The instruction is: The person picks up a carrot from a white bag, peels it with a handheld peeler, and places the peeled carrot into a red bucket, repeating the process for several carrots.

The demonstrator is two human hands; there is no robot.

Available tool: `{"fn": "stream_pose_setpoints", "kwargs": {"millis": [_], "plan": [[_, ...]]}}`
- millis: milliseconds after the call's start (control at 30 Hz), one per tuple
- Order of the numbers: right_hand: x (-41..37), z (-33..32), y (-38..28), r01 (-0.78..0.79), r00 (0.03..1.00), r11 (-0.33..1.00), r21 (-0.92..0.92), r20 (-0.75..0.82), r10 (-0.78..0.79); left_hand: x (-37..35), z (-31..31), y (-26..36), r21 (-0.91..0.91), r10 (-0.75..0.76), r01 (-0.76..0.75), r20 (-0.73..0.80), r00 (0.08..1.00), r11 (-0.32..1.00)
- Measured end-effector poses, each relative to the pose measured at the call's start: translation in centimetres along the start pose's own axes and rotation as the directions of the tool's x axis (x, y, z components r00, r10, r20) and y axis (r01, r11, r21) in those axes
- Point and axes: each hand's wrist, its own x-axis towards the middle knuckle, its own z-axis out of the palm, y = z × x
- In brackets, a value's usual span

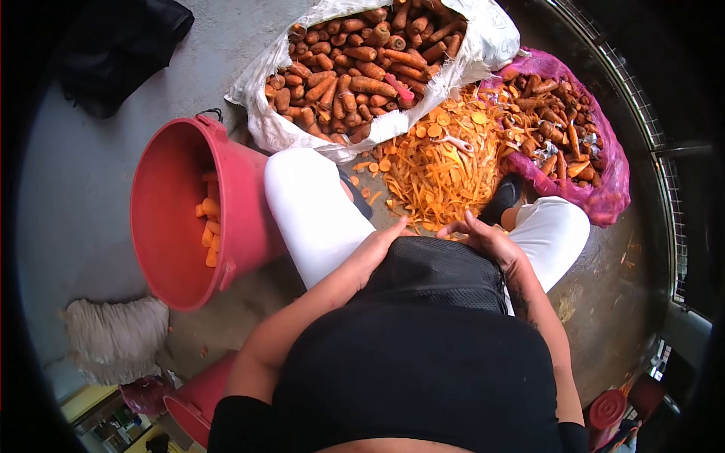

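Observation:
My left hand point(379, 245) rests against the left side of a black mesh pouch point(442, 268) at my waist, its fingers partly hidden. On the pouch's right side is my right hand point(483, 235), fingers spread and nothing in them. Beyond both hands lies a heap of orange carrot peelings point(430, 181), with a light-coloured peeler point(456, 143) on top. Behind it, a white sack point(257, 98) is full of unpeeled carrots point(355, 83); a pink-red handle point(399, 86) lies among them.
A large red tub point(253, 219) with some peeled carrots point(210, 226) stands at left. A purple mesh sack point(608, 166) of carrot pieces lies at right. A black cloth point(121, 49), a pale bundle point(117, 332) and another red tub point(198, 404) are farther left.

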Motion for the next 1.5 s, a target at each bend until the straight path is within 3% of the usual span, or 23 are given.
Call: {"fn": "stream_pose_setpoints", "kwargs": {"millis": [133, 500, 700, 733, 800, 867, 900, 933, 967, 1000, 1033, 1100, 1167, 1233, 1333, 1433, 1500], "plan": [[1.2, -1.5, 1.1, -0.014, 1.0, 1.0, -0.017, 0.0, 0.014, 0.8, -0.9, -1.2, -0.156, -0.016, 0.016, 0.0, 1.0, 0.988], [1.0, -1.8, 2.8, 0.035, 0.999, 0.996, 0.079, -0.032, -0.032, 0.8, -1.4, -2.1, -0.08, 0.064, -0.06, 0.049, 0.997, 0.995], [0.9, -2.5, 2.5, 0.066, 0.991, 0.977, -0.202, -0.102, -0.088, 0.6, -1.4, -1.8, 0.106, 0.128, -0.129, 0.011, 0.992, 0.986], [0.7, -2.1, 2.3, 0.191, 0.942, 0.915, -0.355, -0.196, -0.273, 0.4, -1.4, -1.6, 0.154, 0.146, -0.144, -0.005, 0.989, 0.978], [-0.3, -0.4, 2.0, 0.344, 0.729, 0.674, -0.654, -0.266, -0.631, 0.3, -1.3, -1.5, 0.171, 0.17, -0.166, -0.01, 0.985, 0.971], [-3.3, 5.0, 0.0, 0.678, 0.46, 0.565, -0.471, -0.328, -0.825, 0.1, -1.6, -1.8, 0.16, 0.171, -0.169, 0.0, 0.985, 0.973], [-5.6, 8.5, -1.0, 0.786, 0.277, 0.338, -0.518, -0.194, -0.941, 0.2, -1.8, -1.8, 0.144, 0.16, -0.162, 0.022, 0.987, 0.976], [-9.7, 8.4, -0.3, 0.69, 0.027, 0.075, -0.72, -0.078, -0.997, 0.5, -1.9, -1.9, 0.128, 0.148, -0.154, 0.051, 0.988, 0.98], [-13.7, 8.2, 0.4, 0.474, -0.226, -0.15, -0.868, 0.045, -0.973, 1.0, -2.3, -2.2, 0.064, 0.122, -0.127, 0.085, 0.989, 0.99], [-15.3, 6.6, 0.5, 0.62, -0.462, -0.407, -0.671, 0.107, -0.88, 1.2, -2.1, -2.2, 0.072, 0.119, -0.126, 0.093, 0.989, 0.989], [-17.0, 4.9, 0.7, 0.619, -0.667, -0.662, -0.424, 0.162, -0.727, 1.3, -1.8, -2.0, 0.079, 0.121, -0.129, 0.1, 0.988, 0.989], [-16.0, 12.7, -1.1, 0.464, -0.65, -0.802, -0.377, 0.47, -0.597, 1.3, -1.7, -1.8, 0.099, 0.136, -0.146, 0.103, 0.985, 0.984], [-15.0, 17.9, -2.0, 0.321, -0.568, -0.908, -0.269, 0.713, -0.412, 1.2, -1.9, -1.8, 0.134, 0.149, -0.163, 0.105, 0.983, 0.978], [-15.1, 18.2, -1.4, 0.026, -0.553, -0.903, -0.43, 0.746, -0.371, 1.0, -2.3, -2.0, 0.146, 0.159, -0.172, 0.097, 0.983, 0.974], [-15.8, 18.4, -1.3, -0.149, -0.542, -0.889, -0.434, 0.788, -0.294, 1.3, -2.3, -2.3, 0.084, 0.131, -0.14, 0.103, 0.986, 0.987], [-16.8, 18.4, -1.1, -0.134, -0.505, -0.909, -0.394, 0.817, -0.279, 1.5, -2.5, -2.4, -0.015, 0.115, -0.114, 0.093, 0.989, 0.993], [-18.5, 18.0, -0.9, -0.227, -0.441, -0.889, -0.397, 0.856, -0.27, 1.7, -2.6, -2.2, -0.118, 0.093, -0.081, 0.098, 0.991, 0.99]]}}
